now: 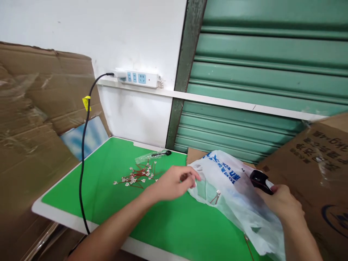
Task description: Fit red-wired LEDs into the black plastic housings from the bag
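My left hand (178,183) is over the green mat with its fingers curled in a pinch at the left edge of a white plastic bag (228,174) with blue print. At the bag's right side, my right hand (285,203) is closed around a black object with a pale part (260,180); its kind is not clear. Left of my left hand lies a loose pile of small parts with silvery heads and thin reddish-brown wires (136,177). One similar wired part (217,195) rests on the bag, and another wire (248,246) shows by its lower edge.
A black item in clear wrapping (160,154) lies behind the pile. A black cable (83,145) hangs from the power strip (138,78) across the table's left side. Cardboard stands at the left (32,145) and right (320,163). Behind is a green shutter (258,72).
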A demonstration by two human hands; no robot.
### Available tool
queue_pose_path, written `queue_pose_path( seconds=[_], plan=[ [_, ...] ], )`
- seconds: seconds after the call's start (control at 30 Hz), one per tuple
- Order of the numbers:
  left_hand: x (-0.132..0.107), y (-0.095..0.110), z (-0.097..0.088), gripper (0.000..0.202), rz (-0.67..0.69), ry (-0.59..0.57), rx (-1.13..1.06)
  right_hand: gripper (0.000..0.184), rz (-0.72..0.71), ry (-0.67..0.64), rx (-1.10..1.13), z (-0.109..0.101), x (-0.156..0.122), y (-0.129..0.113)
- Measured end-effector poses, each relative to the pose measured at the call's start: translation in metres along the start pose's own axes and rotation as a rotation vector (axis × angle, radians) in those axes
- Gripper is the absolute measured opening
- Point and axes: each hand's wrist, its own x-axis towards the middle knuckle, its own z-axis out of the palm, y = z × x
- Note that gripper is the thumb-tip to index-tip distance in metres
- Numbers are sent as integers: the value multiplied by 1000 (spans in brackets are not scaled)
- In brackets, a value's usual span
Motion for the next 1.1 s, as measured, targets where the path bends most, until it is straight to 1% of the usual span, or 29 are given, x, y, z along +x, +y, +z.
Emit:
queue_pose_path(
  seconds=[0.07,0.1,0.13,0.17,0.2,0.23,0.27,0.3,0.33,0.4,0.43,0.47,0.53,0.6,0.63,0.67,0.7,0.73,0.77,0.8,0.83,0.87,0.9,0.93,0.97,1.03,1.1],
  plan=[
    [19,-22,-1,27,-133,23,-245,54,-40,38,180,-7,-9,-10],
    [25,-33,-2,31,-203,37,-367,60,-118,62,305,-10,-17,-18],
    [29,-42,-3,36,-270,49,-483,66,-238,127,449,-12,-27,-29],
    [30,-49,-5,42,-333,47,-587,74,-395,170,573,-12,-38,-43],
    [29,-55,-9,47,-392,22,-673,77,-586,139,641,-11,-51,-58],
    [27,-59,-14,53,-449,-25,-738,76,-770,90,691,-7,-64,-74],
    [25,-61,-20,58,-504,-74,-786,70,-925,28,721,-2,-78,-90],
    [22,-63,-27,64,-557,-111,-818,65,-1047,-26,750,6,-90,-106],
    [19,-64,-35,71,-606,-119,-842,64,-1134,-87,770,16,-102,-120],
    [16,-66,-49,84,-700,-86,-855,67,-1226,-199,794,40,-120,-142],
    [14,-67,-56,89,-743,-80,-846,70,-1242,-224,789,53,-126,-149],
    [13,-69,-61,92,-774,-92,-830,72,-1258,-219,776,66,-131,-153],
    [12,-72,-66,88,-786,-151,-799,71,-1303,-140,732,88,-136,-154],
    [12,-74,-65,71,-735,-184,-789,69,-1357,-11,702,101,-136,-150],
    [12,-74,-62,62,-687,-172,-793,68,-1358,62,708,104,-135,-147],
    [12,-72,-59,54,-624,-144,-797,65,-1331,130,734,105,-135,-144],
    [11,-70,-55,52,-552,-109,-800,60,-1271,186,785,104,-134,-142],
    [11,-67,-51,54,-477,-68,-799,52,-1187,217,856,102,-133,-140],
    [11,-64,-47,57,-405,-26,-792,41,-1088,206,939,100,-132,-139],
    [11,-61,-44,60,-350,7,-777,29,-986,151,1024,99,-132,-139],
    [11,-59,-41,63,-316,29,-755,21,-893,64,1100,98,-132,-140],
    [11,-59,-38,65,-299,41,-725,18,-813,-30,1162,98,-131,-140],
    [11,-59,-36,65,-290,41,-691,22,-754,-109,1205,99,-131,-142],
    [11,-59,-34,64,-285,33,-654,26,-714,-158,1232,100,-131,-143],
    [10,-60,-31,62,-282,16,-616,29,-688,-174,1249,101,-131,-144],
    [8,-61,-27,55,-286,-23,-534,32,-655,-156,1267,102,-132,-146],
    [6,-59,-23,49,-303,-57,-440,32,-625,-142,1278,103,-131,-147]
  ],
)
